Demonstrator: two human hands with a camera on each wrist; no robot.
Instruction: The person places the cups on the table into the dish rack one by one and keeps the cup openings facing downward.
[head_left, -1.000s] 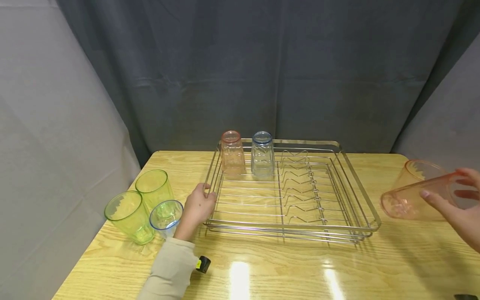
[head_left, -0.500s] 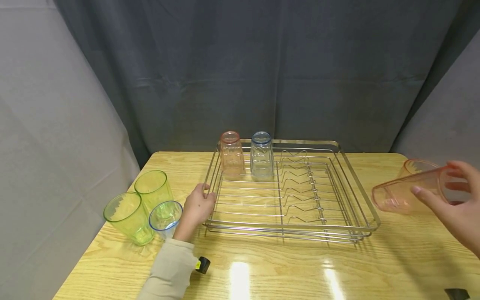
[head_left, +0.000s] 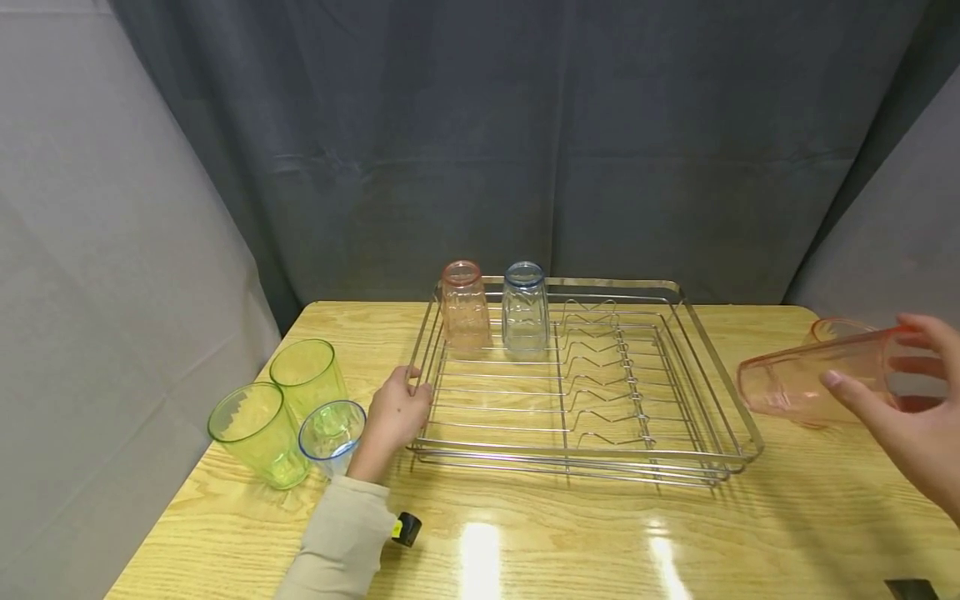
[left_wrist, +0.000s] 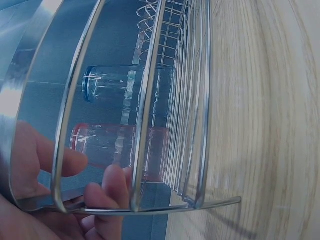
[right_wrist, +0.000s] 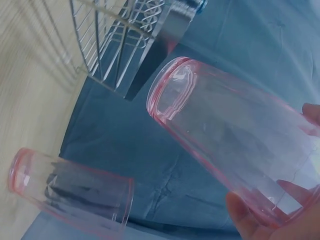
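My left hand (head_left: 397, 417) grips the left side of a metal wire dish rack (head_left: 525, 448); the left wrist view shows its fingers around the rim and wires. My right hand (head_left: 918, 442) holds a clear pink tumbler (right_wrist: 240, 125) near its mouth, thumb on one side and fingers on the other. The tumbler is tilted, its base pointing left at the rack's right side, above the table. Behind it stands a second pink tumbler (right_wrist: 75, 192), mostly hidden in the head view. A pink glass (head_left: 467, 317) and a blue glass (head_left: 526, 321) stand upside down at the rack's back left.
Two green tumblers (head_left: 307, 379) and a blue-rimmed glass (head_left: 330, 433) stand upright beside my left forearm. Wire plate dividers (head_left: 596, 367) run along the rack's right half. A dark curtain (head_left: 555, 150) hangs behind the wooden table (head_left: 570, 533).
My right hand has carried the pink tumbler left and slightly up, closer to the rack. My left hand stays on the rack's side.
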